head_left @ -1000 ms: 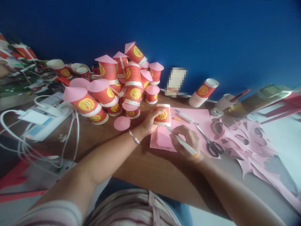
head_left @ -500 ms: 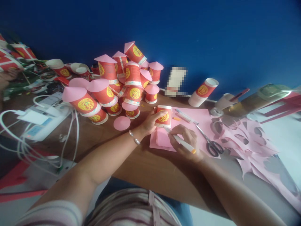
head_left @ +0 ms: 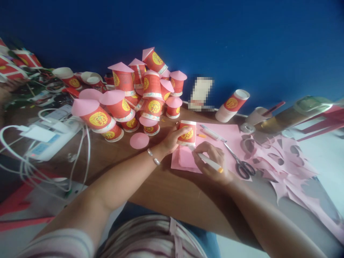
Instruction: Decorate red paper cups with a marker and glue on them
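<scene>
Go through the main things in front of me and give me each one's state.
Red cup: gripped in the left hand.
Marker: held in the right hand, tip near the cup's lower rim.
Scissors: lying down, blades apparently closed.
Second pen: lying on the pink sheet.
Pink disc: lying flat.
Pink scraps: cut with holes.
Cone-topped cups: piled, some tilted.

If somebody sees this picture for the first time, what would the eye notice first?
Probably the pile of red cups with pink cone tops, left of centre, in front of the blue wall. Next, near the middle, the left hand holds another cup, and the right hand holds a white pen near its lower edge.
</scene>
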A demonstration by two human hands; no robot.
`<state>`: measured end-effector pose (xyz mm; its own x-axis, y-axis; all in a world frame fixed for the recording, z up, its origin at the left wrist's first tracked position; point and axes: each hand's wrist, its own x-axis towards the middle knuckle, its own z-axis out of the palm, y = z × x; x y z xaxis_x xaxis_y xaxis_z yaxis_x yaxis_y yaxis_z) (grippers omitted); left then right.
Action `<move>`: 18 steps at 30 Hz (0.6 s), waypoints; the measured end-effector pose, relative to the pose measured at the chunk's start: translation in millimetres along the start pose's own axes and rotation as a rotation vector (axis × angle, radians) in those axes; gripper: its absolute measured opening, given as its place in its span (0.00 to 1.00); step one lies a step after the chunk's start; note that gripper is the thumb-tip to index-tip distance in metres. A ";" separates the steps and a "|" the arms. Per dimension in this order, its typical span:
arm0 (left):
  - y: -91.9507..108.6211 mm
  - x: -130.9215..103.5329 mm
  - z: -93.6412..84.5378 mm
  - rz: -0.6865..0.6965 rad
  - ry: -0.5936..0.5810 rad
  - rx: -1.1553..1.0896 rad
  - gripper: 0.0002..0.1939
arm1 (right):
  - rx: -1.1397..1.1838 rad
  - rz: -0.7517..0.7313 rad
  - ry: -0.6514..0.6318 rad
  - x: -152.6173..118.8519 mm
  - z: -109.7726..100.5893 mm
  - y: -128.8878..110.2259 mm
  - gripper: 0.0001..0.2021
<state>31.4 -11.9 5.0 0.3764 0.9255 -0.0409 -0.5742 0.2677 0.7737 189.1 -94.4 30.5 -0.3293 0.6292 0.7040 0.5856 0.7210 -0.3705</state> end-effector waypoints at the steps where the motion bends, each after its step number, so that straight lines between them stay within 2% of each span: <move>1: 0.1 0.0 0.1 0.001 -0.001 0.000 0.16 | -0.005 0.000 -0.002 -0.2 -0.2 0.2 0.05; 18: -2.5 0.7 -3.0 -0.017 -0.003 0.027 0.19 | -0.070 -0.052 0.035 -1.3 1.1 3.5 0.05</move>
<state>30.9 -11.0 1.2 0.3884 0.9200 -0.0524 -0.5481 0.2763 0.7895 190.8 -92.4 27.6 -0.3353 0.5796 0.7427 0.6190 0.7298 -0.2901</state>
